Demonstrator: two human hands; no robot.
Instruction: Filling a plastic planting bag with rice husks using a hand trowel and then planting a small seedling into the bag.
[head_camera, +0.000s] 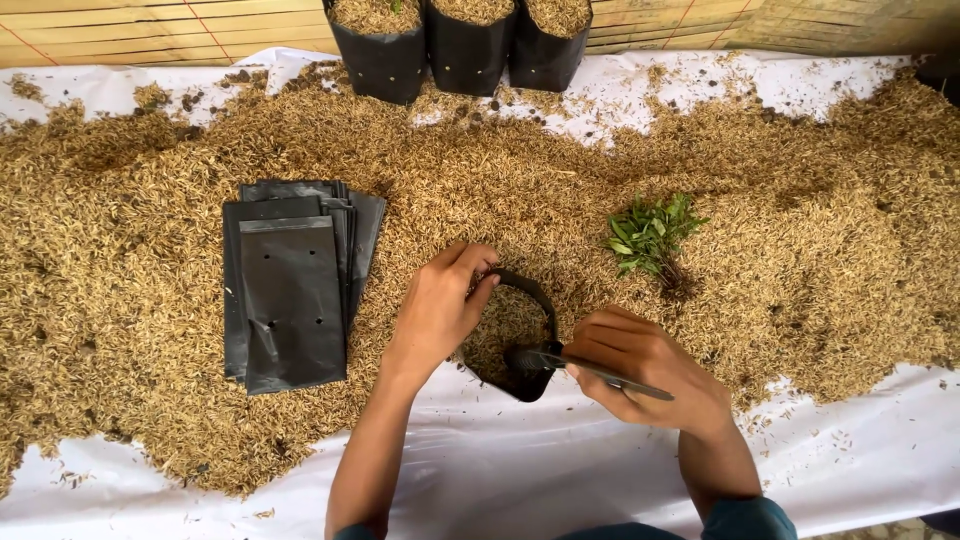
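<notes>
The left hand (437, 310) pinches the rim of the black bag (512, 345), holding its husk-filled mouth open. The right hand (640, 365), just beside it, grips a thin tool (590, 368), seemingly a stick, lying crosswise, tip pointing left into the bag.

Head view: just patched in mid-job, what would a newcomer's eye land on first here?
First the two hands at centre: the left hand grips the rim of a small black bag filled with husk, while the right hand pokes a thin dark tool into it. All around spreads a wide bed of golden husk on a white sheet. A flat stack of empty black bags lies left, and green seedlings lie right.
</notes>
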